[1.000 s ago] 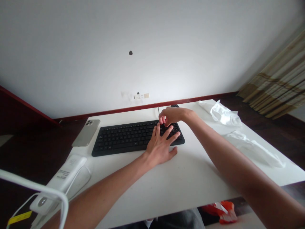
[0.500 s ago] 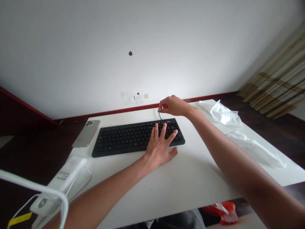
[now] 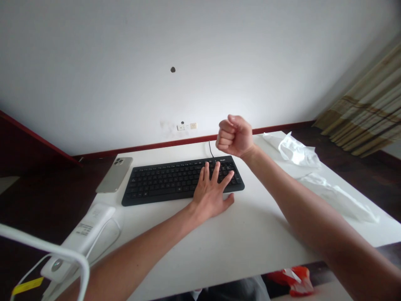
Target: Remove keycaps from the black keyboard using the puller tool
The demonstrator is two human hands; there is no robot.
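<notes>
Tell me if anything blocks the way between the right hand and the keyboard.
Nothing visible stands between the right hand and the back right corner of the keyboard. The left hand, though, covers part of its right side, and the cord runs off the back edge, left of the right hand.

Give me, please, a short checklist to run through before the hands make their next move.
1. Left hand on the black rectangular keyboard: ok, spread over its right part.
2. Right hand off the keyboard: ok, raised near its far right corner.
3. Right hand empty: cannot tell, closed in a fist.
4. Thin black cable's far end: cannot tell, out of sight.
5. Silvery flat smartphone apart from the keyboard: ok, left of it.
6. Crumpled white plastic bags off the white table: not ok.
</notes>
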